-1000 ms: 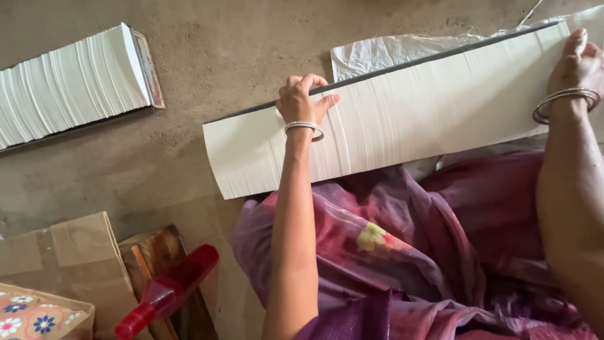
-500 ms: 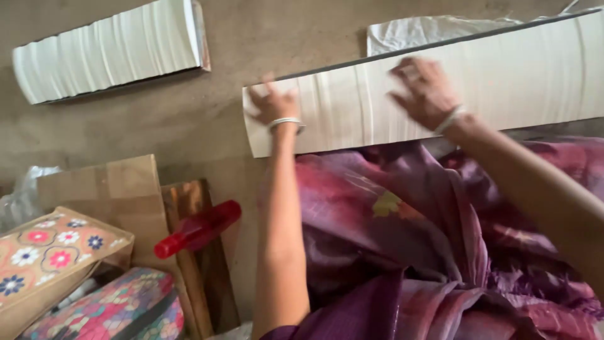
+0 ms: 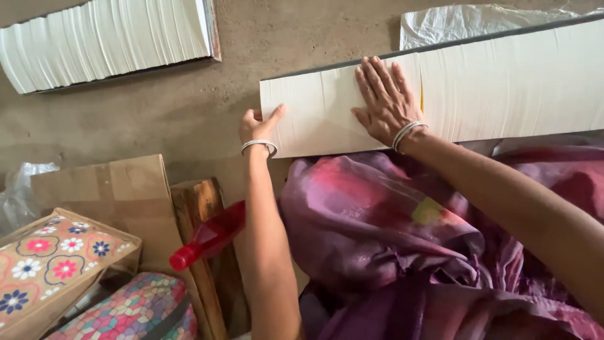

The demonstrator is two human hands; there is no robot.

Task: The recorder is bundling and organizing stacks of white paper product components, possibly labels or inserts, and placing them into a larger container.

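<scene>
The left hand (image 3: 259, 124) grips with curled fingers the left end of the long white paper stack (image 3: 503, 88), which lies across the lap. At 3 o'clock from it, the right hand (image 3: 385, 101) lies flat and wide open on the stack. At 10 o'clock a second paper stack (image 3: 107, 41) lies on the floor (image 3: 283, 31); at 7 o'clock, a red bottle (image 3: 207, 239).

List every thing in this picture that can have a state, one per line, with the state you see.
long paper stack: lying flat, fanned, on the lap
left hand: fingers gripping the stack's left end
right hand: flat, palm down on the stack
second paper stack: lying on the floor, untouched
red bottle: on its side, cap on
floral box: closed
</scene>
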